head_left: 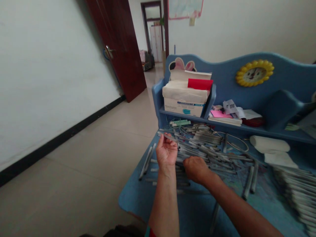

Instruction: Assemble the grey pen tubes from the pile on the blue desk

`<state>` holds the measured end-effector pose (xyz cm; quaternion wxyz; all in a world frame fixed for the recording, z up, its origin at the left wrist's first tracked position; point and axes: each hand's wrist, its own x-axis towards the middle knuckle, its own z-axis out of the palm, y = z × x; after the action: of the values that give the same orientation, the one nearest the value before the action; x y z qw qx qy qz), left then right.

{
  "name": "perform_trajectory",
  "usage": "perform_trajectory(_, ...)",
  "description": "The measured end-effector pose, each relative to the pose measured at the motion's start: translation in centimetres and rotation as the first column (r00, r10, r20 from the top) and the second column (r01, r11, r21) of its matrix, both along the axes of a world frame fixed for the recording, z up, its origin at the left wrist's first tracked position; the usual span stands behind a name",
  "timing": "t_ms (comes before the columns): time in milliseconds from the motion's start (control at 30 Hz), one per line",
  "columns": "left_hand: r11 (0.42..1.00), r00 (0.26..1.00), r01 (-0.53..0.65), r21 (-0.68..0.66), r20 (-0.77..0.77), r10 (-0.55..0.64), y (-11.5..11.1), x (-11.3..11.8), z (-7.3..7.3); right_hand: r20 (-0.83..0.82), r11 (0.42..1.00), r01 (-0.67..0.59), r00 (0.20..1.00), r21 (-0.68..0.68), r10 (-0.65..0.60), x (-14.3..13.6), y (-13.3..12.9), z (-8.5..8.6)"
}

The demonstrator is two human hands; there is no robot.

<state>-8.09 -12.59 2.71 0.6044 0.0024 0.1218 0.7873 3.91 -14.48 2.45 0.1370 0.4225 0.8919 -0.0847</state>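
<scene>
Head view: apply light, steady fingertip pressure to the grey pen-like tube held in the left hand, twelve o'clock from its palm; the right hand, at four o'clock, has an indeterminable grip.

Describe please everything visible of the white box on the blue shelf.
The white box looks like cardboard, with blue print and a blue-green picture on its front. It stands upright in the left compartment of the blue shelf. Pale flaps or papers and a red sheet rise at its top; what lies inside is hidden.
</scene>
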Motion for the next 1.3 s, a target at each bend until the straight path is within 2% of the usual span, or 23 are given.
perform_trajectory(100, 0.998, 0.999, -0.008, -0.058, -0.033, 0.006, 0.0, 0.3, 0.1, -0.036, 0.998, -0.042, 0.998, 0.055, 0.044, 1.0, -0.1, 0.4)
perform_trajectory(200, 0.99, 0.997, -0.029, -0.136, -0.072, 0.02, 0.3, 0.7, 0.0, -0.042, 0.994, -0.032, 0.998, 0.108, 0.036, 3.3, -0.5, 1.1)
perform_trajectory(333, 0.973, 0.992, -0.027, -0.228, -0.123, -0.001, 0.6, 1.5, -0.5, -0.098, 0.978, 0.105, 0.991, 0.181, -0.088, 7.2, -1.1, 2.4)
perform_trajectory(500, 0.972, 0.967, -0.055, -0.23, -0.255, -0.006, 0.6, 2.8, -0.6, -0.185, 0.943, 0.268, 0.955, 0.198, -0.232, 10.2, -2.0, 3.8)
perform_trajectory(633, 0.969, 0.939, -0.077, -0.234, -0.344, -0.009, 0.4, 3.5, -0.5, -0.233, 0.934, 0.297, 0.94, 0.197, -0.25, 10.8, -2.7, 4.0)
perform_trajectory(933, 0.949, 0.927, -0.173, -0.262, -0.37, 0.067, 0.8, 3.4, -1.1, -0.265, 0.925, 0.304, 0.934, 0.23, -0.241, 11.5, -3.0, 3.3)
perform_trajectory(1300, 0.944, 0.857, -0.162, -0.289, -0.515, -0.011, 0.8, 4.0, -1.3, -0.132, 0.924, 0.268, 0.962, 0.273, -0.24, 10.8, -2.2, 4.2)
